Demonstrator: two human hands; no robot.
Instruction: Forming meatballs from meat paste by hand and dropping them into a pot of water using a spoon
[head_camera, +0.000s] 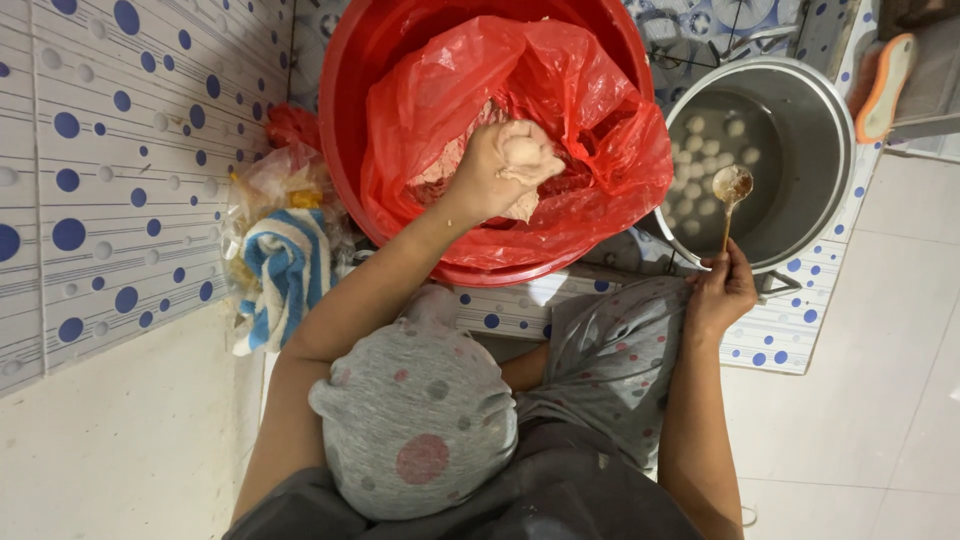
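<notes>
The big red tub (350, 150) holds a red plastic bag (600, 130) of pale paste, where my left fingers (500, 165) are closed around a lump of paste (530, 160). Beside it, the steel pot (830, 140) holds water with small white balls (700, 160); my right fingers (722, 285) pinch a spoon (732, 190) loaded with paste over it.

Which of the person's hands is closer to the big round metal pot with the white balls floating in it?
Right. The right hand holds a wooden spoon at the metal pot's near rim. The left hand is off to the side, gripping pale paste over the red plastic bag.
</notes>
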